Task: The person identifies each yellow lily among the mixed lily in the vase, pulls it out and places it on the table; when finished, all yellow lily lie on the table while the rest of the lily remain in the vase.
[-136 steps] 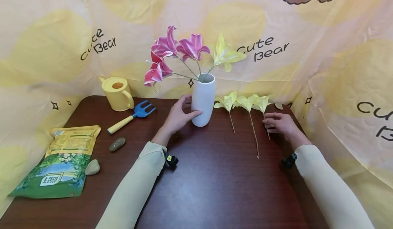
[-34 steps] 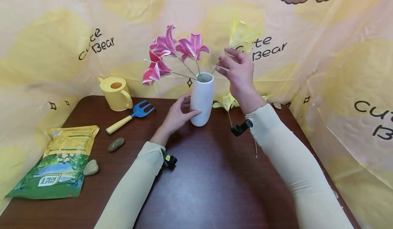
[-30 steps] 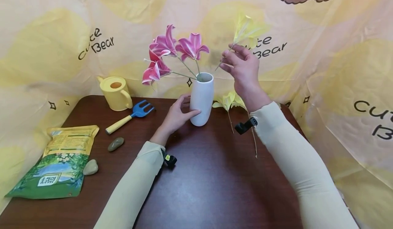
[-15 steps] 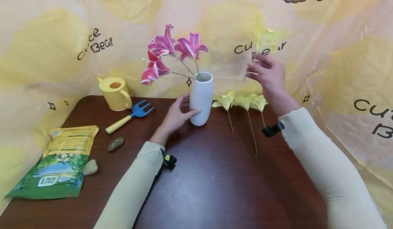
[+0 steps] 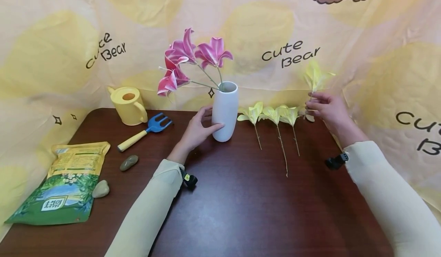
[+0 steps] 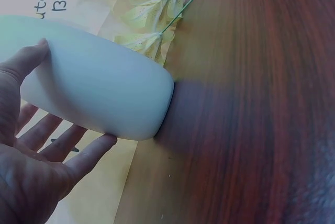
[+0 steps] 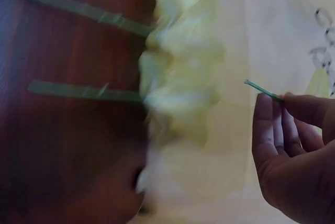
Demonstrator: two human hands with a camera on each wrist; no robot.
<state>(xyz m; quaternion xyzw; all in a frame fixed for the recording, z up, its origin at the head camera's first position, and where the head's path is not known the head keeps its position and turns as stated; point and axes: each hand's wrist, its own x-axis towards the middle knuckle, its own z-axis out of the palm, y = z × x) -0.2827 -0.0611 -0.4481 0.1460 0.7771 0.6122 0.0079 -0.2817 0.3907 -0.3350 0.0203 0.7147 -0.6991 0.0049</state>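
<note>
We hold the white vase (image 5: 225, 111) with our left hand (image 5: 199, 128) while our right hand (image 5: 327, 109) pinches a yellow flower (image 5: 314, 79), which we think goes down next at the table's (image 5: 241, 203) back right corner by the three yellow flowers (image 5: 273, 115).

You can read "Cute Bear" in dark lettering on the yellow backdrop cloth (image 5: 241, 12): left of the flowers, right of them, and cut off at the right edge. The soil bag (image 5: 65, 184) carries print too small to read.
</note>
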